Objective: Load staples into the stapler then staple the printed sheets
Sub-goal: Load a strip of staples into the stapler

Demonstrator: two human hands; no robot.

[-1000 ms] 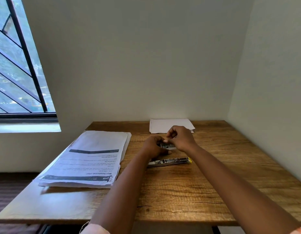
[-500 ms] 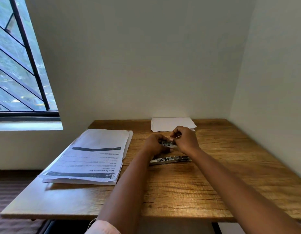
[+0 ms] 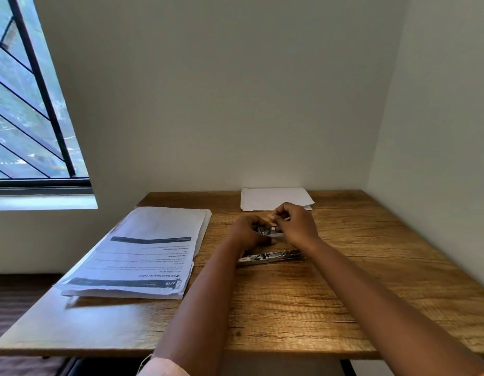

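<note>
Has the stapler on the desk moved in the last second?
No. The stapler lies open in the same spot, right of the printed sheets; only the camera shifted slightly.

A metal stapler point(image 3: 270, 258) lies opened flat at the table's centre. A small open box of staples point(image 3: 268, 231) is held just beyond it at twelve o'clock. The stack of printed sheets point(image 3: 143, 253) lies at nine o'clock, text upside down.

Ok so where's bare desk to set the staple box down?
Bare wood lies right of the stapler toward the side wall, and along the near table edge. It is crowded by the hands, and the printed sheets fill the left.
</note>
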